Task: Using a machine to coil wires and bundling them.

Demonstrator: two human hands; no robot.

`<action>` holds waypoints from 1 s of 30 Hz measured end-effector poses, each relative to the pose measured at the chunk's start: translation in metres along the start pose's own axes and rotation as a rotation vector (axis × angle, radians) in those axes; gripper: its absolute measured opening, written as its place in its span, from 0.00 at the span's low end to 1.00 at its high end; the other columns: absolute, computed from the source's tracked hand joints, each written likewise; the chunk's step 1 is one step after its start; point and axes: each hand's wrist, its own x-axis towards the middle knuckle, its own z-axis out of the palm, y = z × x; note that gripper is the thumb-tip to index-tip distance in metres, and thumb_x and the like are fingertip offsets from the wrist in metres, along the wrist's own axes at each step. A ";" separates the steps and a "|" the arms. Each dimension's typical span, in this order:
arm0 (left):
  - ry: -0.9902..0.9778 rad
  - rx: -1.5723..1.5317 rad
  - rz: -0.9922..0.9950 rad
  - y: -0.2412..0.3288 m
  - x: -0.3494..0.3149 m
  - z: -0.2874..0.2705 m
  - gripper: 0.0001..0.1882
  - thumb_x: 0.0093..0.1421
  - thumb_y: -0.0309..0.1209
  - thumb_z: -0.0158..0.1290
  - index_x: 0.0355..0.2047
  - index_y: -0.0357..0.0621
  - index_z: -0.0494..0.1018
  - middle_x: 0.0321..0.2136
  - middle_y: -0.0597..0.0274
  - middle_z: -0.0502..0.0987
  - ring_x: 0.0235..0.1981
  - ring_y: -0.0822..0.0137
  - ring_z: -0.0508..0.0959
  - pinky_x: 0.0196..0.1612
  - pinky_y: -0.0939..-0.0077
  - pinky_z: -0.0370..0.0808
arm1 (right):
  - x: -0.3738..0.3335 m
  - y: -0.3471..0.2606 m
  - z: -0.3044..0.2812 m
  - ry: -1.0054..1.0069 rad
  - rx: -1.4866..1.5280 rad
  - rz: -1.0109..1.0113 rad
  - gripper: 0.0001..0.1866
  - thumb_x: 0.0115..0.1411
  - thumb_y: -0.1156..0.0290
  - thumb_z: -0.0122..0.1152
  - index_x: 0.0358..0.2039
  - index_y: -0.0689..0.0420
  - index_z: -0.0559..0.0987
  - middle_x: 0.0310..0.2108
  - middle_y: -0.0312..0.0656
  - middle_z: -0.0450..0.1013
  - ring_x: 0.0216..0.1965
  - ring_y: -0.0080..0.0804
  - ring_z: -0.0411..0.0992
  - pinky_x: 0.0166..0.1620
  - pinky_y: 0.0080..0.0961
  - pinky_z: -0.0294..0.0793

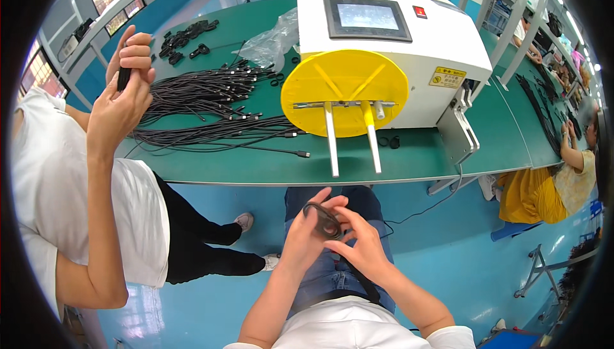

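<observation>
Both left hand [306,232] and right hand [364,245], fingers part-curled, hold coil [331,225] below disc [345,90]; best keep it wound snug.

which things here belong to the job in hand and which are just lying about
Likely the job: dark coiled cable at the fingers; long straight black cables; white boxy machine with yellow disc.

Probably lying about: crumpled clear plastic bag; grey metal floor frame.

White machine [454,48]: on the green counter [211,168]
Clear plastic bag [272,42]: just left of the machine
Standing person [54,176]: farther left of the machine
Seated person [529,186]: well right of the machine
</observation>
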 end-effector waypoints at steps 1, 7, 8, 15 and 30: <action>0.016 -0.096 -0.006 0.000 0.001 -0.008 0.36 0.64 0.55 0.37 0.61 0.39 0.52 0.48 0.52 0.71 0.55 0.57 0.68 0.58 0.54 0.64 | -0.001 -0.005 0.002 -0.008 0.006 -0.006 0.24 0.57 0.74 0.58 0.54 0.62 0.65 0.45 0.48 0.69 0.38 0.31 0.73 0.36 0.22 0.75; -0.222 -0.650 -0.001 0.009 0.005 -0.036 0.37 0.62 0.58 0.37 0.60 0.41 0.53 0.46 0.56 0.71 0.54 0.58 0.68 0.58 0.46 0.63 | -0.006 -0.006 0.001 0.134 0.421 0.196 0.24 0.58 0.77 0.54 0.55 0.62 0.63 0.46 0.48 0.67 0.38 0.29 0.72 0.37 0.21 0.73; -0.193 -0.645 -0.021 0.011 0.002 -0.038 0.37 0.62 0.58 0.36 0.60 0.41 0.54 0.45 0.56 0.72 0.53 0.58 0.69 0.57 0.45 0.63 | -0.006 -0.004 0.002 0.134 0.464 0.215 0.24 0.58 0.77 0.53 0.55 0.62 0.63 0.47 0.47 0.66 0.38 0.29 0.72 0.36 0.21 0.73; 0.087 -0.504 -0.105 0.015 -0.001 -0.038 0.37 0.62 0.61 0.30 0.55 0.40 0.60 0.35 0.56 0.74 0.41 0.60 0.75 0.45 0.55 0.73 | -0.003 -0.003 0.006 0.181 0.514 0.209 0.21 0.59 0.77 0.51 0.54 0.63 0.65 0.44 0.47 0.68 0.37 0.28 0.72 0.35 0.20 0.73; -0.054 -0.390 -0.097 0.004 0.007 -0.062 0.30 0.63 0.60 0.30 0.38 0.43 0.65 0.20 0.64 0.67 0.18 0.71 0.65 0.19 0.79 0.62 | 0.001 0.013 0.007 0.160 0.515 0.215 0.19 0.58 0.79 0.51 0.51 0.64 0.67 0.41 0.46 0.70 0.35 0.27 0.73 0.34 0.20 0.72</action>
